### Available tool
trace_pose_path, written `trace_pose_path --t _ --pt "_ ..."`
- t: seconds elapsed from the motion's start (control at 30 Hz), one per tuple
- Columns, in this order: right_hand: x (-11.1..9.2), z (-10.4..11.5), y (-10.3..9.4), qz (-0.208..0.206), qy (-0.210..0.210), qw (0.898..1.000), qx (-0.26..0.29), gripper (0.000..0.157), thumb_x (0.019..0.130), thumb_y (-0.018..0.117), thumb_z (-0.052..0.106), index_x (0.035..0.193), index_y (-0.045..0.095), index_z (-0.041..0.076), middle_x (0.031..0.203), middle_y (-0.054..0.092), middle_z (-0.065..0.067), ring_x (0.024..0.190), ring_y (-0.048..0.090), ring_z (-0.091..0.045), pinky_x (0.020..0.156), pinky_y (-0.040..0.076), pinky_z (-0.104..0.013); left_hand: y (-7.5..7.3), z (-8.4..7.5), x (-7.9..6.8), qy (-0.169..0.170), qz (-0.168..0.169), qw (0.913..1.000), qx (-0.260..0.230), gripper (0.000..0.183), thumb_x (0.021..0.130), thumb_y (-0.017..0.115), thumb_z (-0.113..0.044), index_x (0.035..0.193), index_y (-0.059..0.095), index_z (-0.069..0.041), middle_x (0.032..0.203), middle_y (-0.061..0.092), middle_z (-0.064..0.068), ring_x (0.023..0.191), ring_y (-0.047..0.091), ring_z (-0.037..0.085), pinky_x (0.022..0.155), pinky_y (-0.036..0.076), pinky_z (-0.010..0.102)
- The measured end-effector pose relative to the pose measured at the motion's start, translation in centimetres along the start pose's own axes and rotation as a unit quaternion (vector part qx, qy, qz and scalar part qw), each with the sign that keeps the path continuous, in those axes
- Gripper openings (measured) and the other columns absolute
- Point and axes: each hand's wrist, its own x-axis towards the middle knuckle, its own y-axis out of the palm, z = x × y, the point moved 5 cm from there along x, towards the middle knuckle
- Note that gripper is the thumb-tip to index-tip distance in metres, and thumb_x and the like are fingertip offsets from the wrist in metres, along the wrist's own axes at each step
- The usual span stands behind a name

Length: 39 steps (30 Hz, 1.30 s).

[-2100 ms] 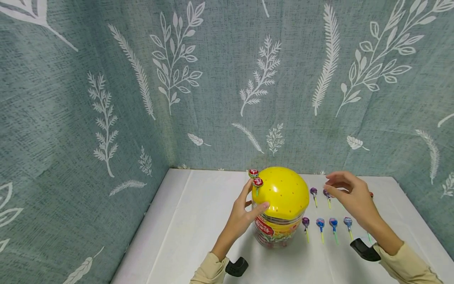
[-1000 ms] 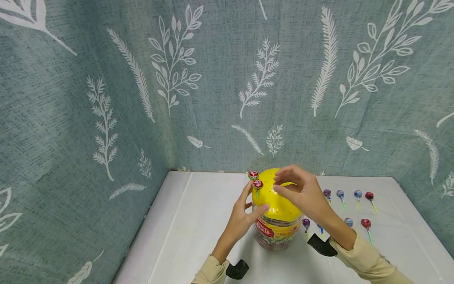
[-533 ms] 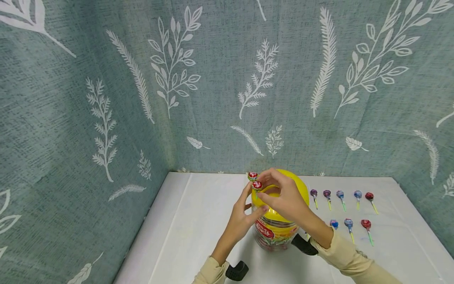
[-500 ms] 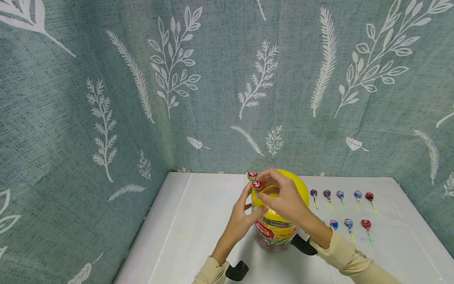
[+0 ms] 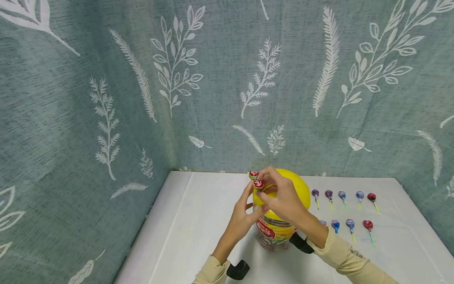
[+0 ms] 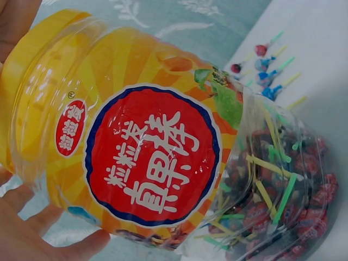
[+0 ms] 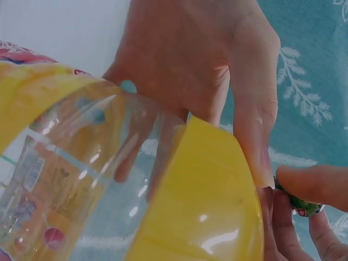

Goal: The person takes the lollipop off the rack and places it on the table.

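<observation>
A clear plastic jar (image 5: 272, 232) with a domed yellow lid (image 5: 297, 187) stands upright on the table. Several lollipops show through its wall in the left wrist view, below the orange and red label (image 6: 155, 157). My left hand (image 5: 238, 219) grips the jar's left side near the lid, thumb toward the front. Two red-topped lollipops, a far one (image 5: 253, 175) and a near one (image 5: 258, 184), stick up at the lid's left edge. Reaching across the lid, my right hand (image 5: 283, 197) pinches the near one; its green underside (image 7: 304, 205) shows beside my fingertips.
Lollipops lie in two rows on the white table (image 5: 184, 221) right of the jar, among them a purple one (image 5: 315, 193), a blue one (image 5: 335, 225) and a red one (image 5: 368, 225). My right forearm hides part of the front row. Patterned cloth (image 5: 213, 98) rises behind.
My right hand has travelled left from above the table lollipops, over the lid, to the near lollipop at its left edge, and pinches it. My left hand has stayed on the jar.
</observation>
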Motion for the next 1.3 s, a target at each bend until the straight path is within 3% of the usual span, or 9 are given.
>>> trace_pose_path --t 0.2,0.5,0.77,1.03,1.3 --pt "-0.1 0.0 -0.2 -0.007 0.002 1.0 -0.002 0.035 0.077 0.067 -0.012 0.1 0.051 0.009 0.088 0.066 -0.009 0.079 0.065 -0.017 0.074 0.055 -0.031 0.1 -1.2 -0.3 -0.004 0.0 1.0 -0.003 0.079 0.088 0.064 -0.035 0.151 0.022 -0.01 0.149 0.033 0.01 0.136 0.03 0.029 0.101 0.035 0.055" --pt "0.1 0.5 -1.6 -0.026 0.002 0.998 0.063 0.03 0.083 0.067 -0.006 0.106 0.051 0.006 0.097 0.063 -0.01 0.089 0.064 -0.023 0.077 0.055 -0.03 0.3 -1.3 -0.3 -0.015 0.003 0.9999 0.001 0.079 0.089 0.063 -0.034 0.151 0.02 -0.012 0.151 0.029 0.009 0.137 0.029 0.028 0.102 0.035 0.053" --pt "-0.3 0.9 -3.5 -0.041 -0.004 0.997 0.068 0.033 0.083 0.067 -0.007 0.109 0.05 0.003 0.099 0.064 -0.012 0.088 0.063 -0.023 0.076 0.054 -0.027 0.2 -1.1 -0.3 -0.019 0.0 0.9998 0.003 0.079 0.089 0.062 -0.035 0.151 0.02 -0.008 0.15 0.03 0.013 0.136 0.03 0.029 0.101 0.035 0.054" --pt "-0.8 0.7 -5.4 -0.061 0.005 0.998 0.028 0.034 0.082 0.067 -0.008 0.11 0.05 0.004 0.099 0.065 -0.01 0.087 0.063 -0.019 0.076 0.054 -0.024 0.5 2.7 0.7 -0.021 -0.014 0.9996 0.014 0.079 0.087 0.063 -0.041 0.151 0.019 -0.023 0.151 0.03 0.004 0.137 0.029 0.023 0.101 0.037 0.051" --pt "-1.4 0.4 -7.1 -0.074 0.013 0.997 0.033 0.034 0.083 0.064 -0.011 0.111 0.049 0.001 0.1 0.063 -0.019 0.088 0.062 -0.016 0.074 0.054 -0.024 0.6 3.0 0.6 -0.003 -0.026 0.9995 0.018 0.079 0.086 0.061 -0.048 0.151 0.022 -0.025 0.149 0.033 0.002 0.135 0.031 0.022 0.099 0.039 0.05"
